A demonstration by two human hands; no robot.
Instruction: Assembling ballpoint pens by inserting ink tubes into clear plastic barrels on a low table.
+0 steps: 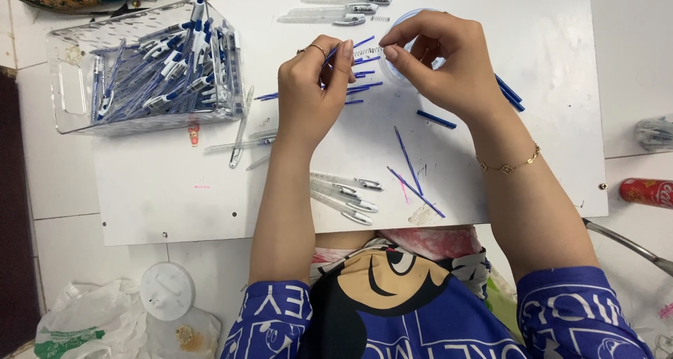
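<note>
My left hand grips a thin blue pen refill that sticks out to the right. My right hand pinches a small metal spring at the refill's tip. Both hands hover over a white board. More blue refills lie under the hands. Two loose refills rest near the board's front edge. Clear pen barrels lie beside my left forearm.
A clear plastic bin full of blue-and-clear pens stands at the back left. More barrels lie at the board's far edge, and some sit by the bin. A red can lies at the right. A white round lid sits on the floor.
</note>
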